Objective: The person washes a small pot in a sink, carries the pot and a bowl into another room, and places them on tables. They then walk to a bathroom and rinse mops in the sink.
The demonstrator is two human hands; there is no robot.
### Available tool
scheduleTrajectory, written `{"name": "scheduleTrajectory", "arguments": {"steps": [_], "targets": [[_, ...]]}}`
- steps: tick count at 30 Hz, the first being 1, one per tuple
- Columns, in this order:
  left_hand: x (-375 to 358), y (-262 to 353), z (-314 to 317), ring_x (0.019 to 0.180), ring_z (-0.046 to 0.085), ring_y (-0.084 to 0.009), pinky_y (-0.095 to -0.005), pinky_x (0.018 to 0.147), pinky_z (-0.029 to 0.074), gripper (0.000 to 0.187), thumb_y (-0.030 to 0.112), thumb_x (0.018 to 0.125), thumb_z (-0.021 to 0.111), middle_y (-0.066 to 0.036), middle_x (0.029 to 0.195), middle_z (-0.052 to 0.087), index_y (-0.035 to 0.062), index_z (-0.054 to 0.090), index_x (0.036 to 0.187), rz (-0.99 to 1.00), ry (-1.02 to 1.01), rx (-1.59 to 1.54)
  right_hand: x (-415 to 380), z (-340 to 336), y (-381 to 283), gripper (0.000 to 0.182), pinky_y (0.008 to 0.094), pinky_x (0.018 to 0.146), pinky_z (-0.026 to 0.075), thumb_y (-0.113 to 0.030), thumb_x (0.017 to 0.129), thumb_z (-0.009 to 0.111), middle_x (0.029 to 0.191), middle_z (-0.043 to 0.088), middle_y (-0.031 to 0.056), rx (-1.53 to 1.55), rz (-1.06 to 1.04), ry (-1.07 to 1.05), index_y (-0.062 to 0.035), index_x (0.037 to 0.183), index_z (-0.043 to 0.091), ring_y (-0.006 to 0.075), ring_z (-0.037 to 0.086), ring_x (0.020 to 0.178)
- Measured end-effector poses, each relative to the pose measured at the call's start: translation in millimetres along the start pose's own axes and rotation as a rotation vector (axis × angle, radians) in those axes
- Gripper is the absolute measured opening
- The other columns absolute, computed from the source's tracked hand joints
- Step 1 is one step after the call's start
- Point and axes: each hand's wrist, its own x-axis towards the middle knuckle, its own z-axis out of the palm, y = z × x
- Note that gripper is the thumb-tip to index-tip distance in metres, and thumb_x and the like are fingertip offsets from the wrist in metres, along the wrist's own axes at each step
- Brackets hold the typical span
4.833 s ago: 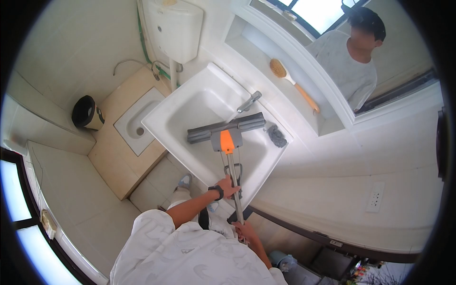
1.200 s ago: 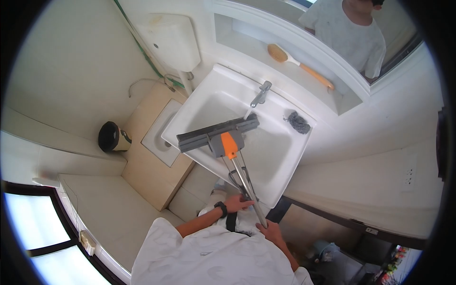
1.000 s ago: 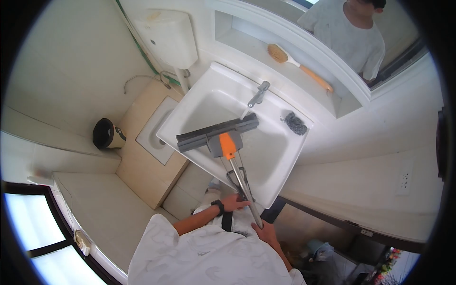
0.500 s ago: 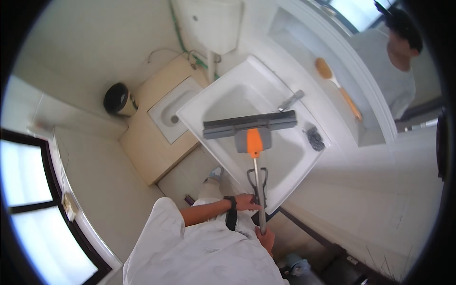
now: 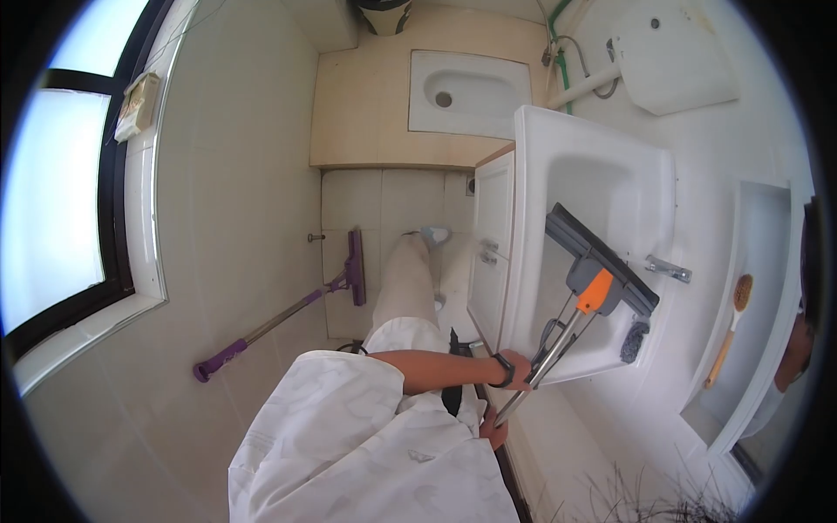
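Observation:
A sponge mop [image 5: 596,283] with a grey head, orange joint and metal shaft is held slantwise, its head overlapping the white sink [image 5: 530,200]. My left hand [image 5: 519,370], with a black band at the wrist, is closed at the shaft beside the sink's near corner. Lower down, near the shaft's end, my right hand [image 5: 493,429] is wrapped round it, partly hidden by my shirt. A grey lever loop runs along the shaft just above my left hand. Close by the mop head are the chrome faucet [image 5: 669,268] and a dark grey scrubber [image 5: 635,341] on the sink rim.
A purple mop [image 5: 301,305] leans at the left wall. Beyond, a squat toilet [image 5: 471,65] is set in a raised beige platform [image 5: 362,113]. White cabinet doors [image 5: 493,205] stand under the sink. A long-handled brush [image 5: 731,331] rests in the right wall niche.
The view has swung, bringing the purple mop and cabinet doors into sight. The sponge mop's head has turned from nearly level to a steep slant, nearer the faucet side in view.

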Motion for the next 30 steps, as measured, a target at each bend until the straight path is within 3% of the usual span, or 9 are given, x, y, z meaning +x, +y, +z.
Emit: {"name": "scheduleTrajectory", "arguments": {"steps": [5, 6, 10, 12, 14, 15, 20, 25, 30], "targets": [[-43.9, -34.8, -3.9, 0.095, 0.066, -0.0377, -0.0461, 0.084, 0.052, 0.05, 0.052, 0.085, 0.059, -0.018, 0.094, 0.07, 0.0076, 0.067, 0.107, -0.034, 0.202, -0.212, 7.1, -18.8, -37.4, 0.032, 0.0299, 0.041, 0.037, -0.031, 0.093, 0.064, 0.057, 0.048, 0.0009, 0.346, 0.34, -0.24, -0.004, 0.081, 0.053, 0.0135, 0.049, 0.045], [-57.2, -61.3, -5.0, 0.098, 0.064, -0.0372, -0.047, 0.086, 0.051, 0.048, 0.05, 0.086, 0.059, -0.018, 0.098, 0.068, 0.0086, 0.065, 0.109, -0.083, 0.282, -0.258, 7.8, -18.2, -36.5, 0.032, 0.0299, 0.041, 0.037, -0.031, 0.093, 0.064, 0.057, 0.048, 0.0009, 0.345, 0.343, -0.245, -0.004, 0.081, 0.053, 0.0135, 0.049, 0.045], [-166.7, -246.8, 30.1, 0.11, 0.058, -0.0353, -0.0507, 0.091, 0.046, 0.041, 0.042, 0.09, 0.056, -0.014, 0.115, 0.06, 0.0128, 0.06, 0.119, -0.893, 0.501, -0.059, 6.8, -25.5, -40.0, 0.029, 0.0261, 0.032, 0.029, -0.027, 0.096, 0.062, 0.051, 0.042, -0.0023, 0.546, 0.359, -0.314, -0.0075, 0.081, 0.047, 0.0078, 0.038, 0.035], [-249.9, -322.6, 65.0, 0.117, 0.054, -0.0344, -0.0525, 0.093, 0.043, 0.039, 0.038, 0.093, 0.055, -0.012, 0.124, 0.056, 0.0149, 0.057, 0.123, -1.391, 0.311, 0.078, 7.7, -28.7, -37.4, 0.028, 0.0254, 0.032, 0.029, -0.027, 0.096, 0.061, 0.051, 0.041, -0.0026, 0.581, 0.386, -0.338, -0.0079, 0.082, 0.046, 0.0073, 0.037, 0.035], [-331.4, -360.9, 102.1, 0.123, 0.051, -0.0335, -0.0543, 0.096, 0.041, 0.038, 0.034, 0.095, 0.054, -0.011, 0.132, 0.052, 0.017, 0.054, 0.128, -1.618, 0.03, 0.231, 10.3, -27.5, -31.5, 0.028, 0.0246, 0.032, 0.029, -0.026, 0.097, 0.061, 0.05, 0.04, -0.0031, 0.539, 0.371, -0.318, -0.0083, 0.082, 0.045, 0.0067, 0.037, 0.035], [-366.4, -372.4, 135.2, 0.117, 0.056, -0.0335, -0.0525, 0.094, 0.044, 0.031, 0.029, 0.098, 0.047, -0.011, 0.128, 0.055, 0.0165, 0.056, 0.125, -1.608, -0.009, 0.488, 11.4, -30.4, -37.9, 0.028, 0.0251, 0.032, 0.029, -0.026, 0.097, 0.061, 0.05, 0.04, -0.0028, 0.554, 0.408, -0.32, -0.0083, 0.082, 0.045, 0.0071, 0.037, 0.035], [-395.8, -374.4, 124.8, 0.103, 0.066, -0.0308, -0.0425, 0.088, 0.053, 0.03, 0.022, 0.097, 0.049, -0.017, 0.113, 0.068, 0.0096, 0.061, 0.121, -1.514, 0.045, 0.182, 15.8, -33.0, -33.3, 0.027, 0.0251, 0.033, 0.029, -0.025, 0.097, 0.061, 0.05, 0.04, -0.0028, 0.494, 0.377, -0.328, -0.0083, 0.081, 0.045, 0.0072, 0.036, 0.035], [-419.3, -327.9, 114.0, 0.095, 0.068, -0.0328, -0.0418, 0.082, 0.055, 0.037, 0.038, 0.087, 0.063, -0.018, 0.103, 0.07, 0.0045, 0.07, 0.102, -1.538, 0.125, 0.098, 17.9, -33.1, -23.1, 0.026, 0.0255, 0.034, 0.029, -0.024, 0.097, 0.061, 0.051, 0.04, -0.0034, 0.573, 0.381, -0.343, -0.008, 0.081, 0.047, 0.0069, 0.036, 0.037], [-455.5, -260.7, 169.7, 0.093, 0.067, -0.036, -0.0459, 0.082, 0.054, 0.045, 0.046, 0.087, 0.062, -0.019, 0.1, 0.07, 0.0045, 0.07, 0.103, -1.561, 0.298, 0.055, 19.7, -27.6, -20.0, 0.026, 0.0257, 0.034, 0.029, -0.025, 0.096, 0.061, 0.052, 0.041, -0.0022, 0.576, 0.324, -0.331, -0.0081, 0.082, 0.047, 0.0076, 0.038, 0.036]]}}
